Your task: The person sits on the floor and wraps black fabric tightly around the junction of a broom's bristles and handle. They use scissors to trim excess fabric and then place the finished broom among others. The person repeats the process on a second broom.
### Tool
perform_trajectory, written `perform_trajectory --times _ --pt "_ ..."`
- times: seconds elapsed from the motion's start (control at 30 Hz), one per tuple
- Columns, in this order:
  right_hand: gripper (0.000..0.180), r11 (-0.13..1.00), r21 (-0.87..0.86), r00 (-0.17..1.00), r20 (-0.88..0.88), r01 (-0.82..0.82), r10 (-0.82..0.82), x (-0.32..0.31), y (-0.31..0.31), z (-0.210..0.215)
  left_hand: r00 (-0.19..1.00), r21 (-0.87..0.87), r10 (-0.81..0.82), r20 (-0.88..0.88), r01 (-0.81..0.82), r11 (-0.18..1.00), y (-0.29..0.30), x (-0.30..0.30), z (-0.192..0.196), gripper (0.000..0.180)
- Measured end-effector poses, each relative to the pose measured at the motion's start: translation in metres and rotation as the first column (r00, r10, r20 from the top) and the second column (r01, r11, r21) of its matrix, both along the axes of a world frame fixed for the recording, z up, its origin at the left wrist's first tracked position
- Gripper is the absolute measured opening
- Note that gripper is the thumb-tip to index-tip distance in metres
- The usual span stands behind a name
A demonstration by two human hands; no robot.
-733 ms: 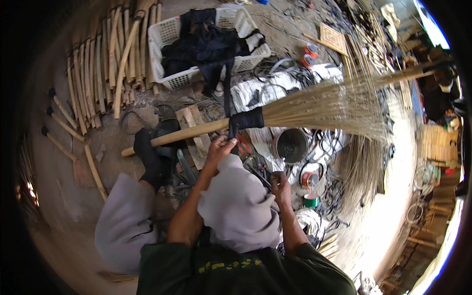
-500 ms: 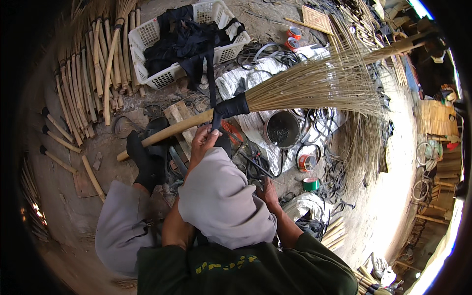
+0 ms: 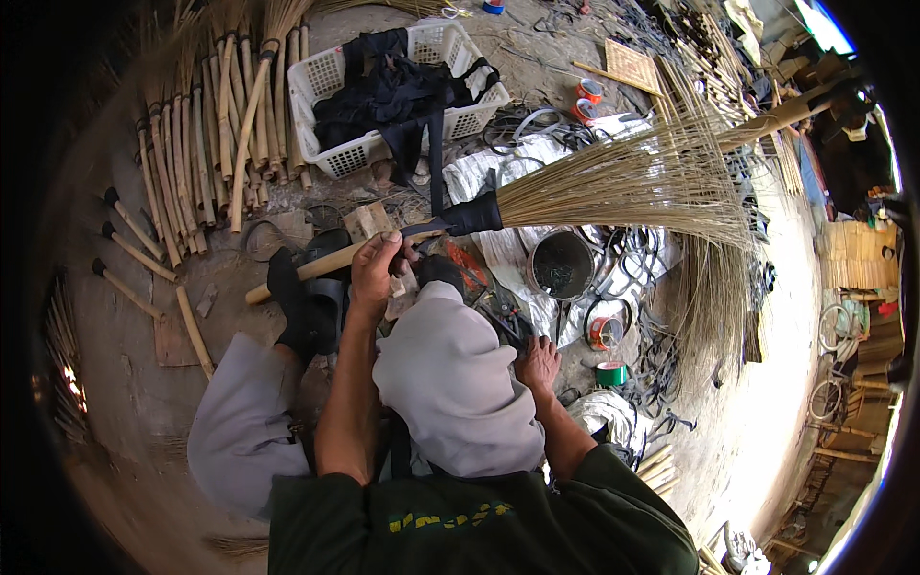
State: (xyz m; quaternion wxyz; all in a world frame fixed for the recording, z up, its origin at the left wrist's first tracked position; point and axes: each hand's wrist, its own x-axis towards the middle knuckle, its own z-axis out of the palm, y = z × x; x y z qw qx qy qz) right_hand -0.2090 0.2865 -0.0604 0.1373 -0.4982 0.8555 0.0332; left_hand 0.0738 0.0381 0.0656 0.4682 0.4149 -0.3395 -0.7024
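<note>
Pinching a black strip (image 3: 422, 229) btwn thumb & fingers, L hand (image 3: 377, 268) sits just L of the black binding (image 3: 476, 215) that the strip runs to. Broom (image 3: 546, 203) lies crosswise beyond the knee (image 3: 458, 374), long axis approx. L–R: handle (image 3: 331, 260) to L, bristles (image 3: 642, 187) to R & a bit farther out. L hand's nearer the binding; R hand (image 3: 539, 364) is lower, off the broom, by a dark item (image 3: 515, 328); can't tell if it's gripping.

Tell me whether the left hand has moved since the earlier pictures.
Yes: the left hand has shifted left, farther from the round bucket.
</note>
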Motion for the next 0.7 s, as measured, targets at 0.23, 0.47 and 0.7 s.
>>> perform_trajectory --times 0.23,0.47,0.7 --pt "0.04 0.981 0.189 0.905 0.409 0.043 -0.118 -0.004 -0.008 0.012 1.0 0.082 -0.016 0.02 0.015 0.997 0.0 0.003 -0.003 0.025" --pt "0.043 0.991 -0.063 0.944 0.318 0.117 -0.091 0.008 0.015 0.001 0.999 0.076 -0.032 0.017 0.03 0.997 0.006 -0.004 -0.015 0.024" --pt "0.055 0.985 0.109 0.977 0.156 0.132 -0.149 0.015 -0.001 -0.026 1.0 0.054 -0.013 -0.008 0.013 0.998 0.002 0.001 -0.011 0.024"
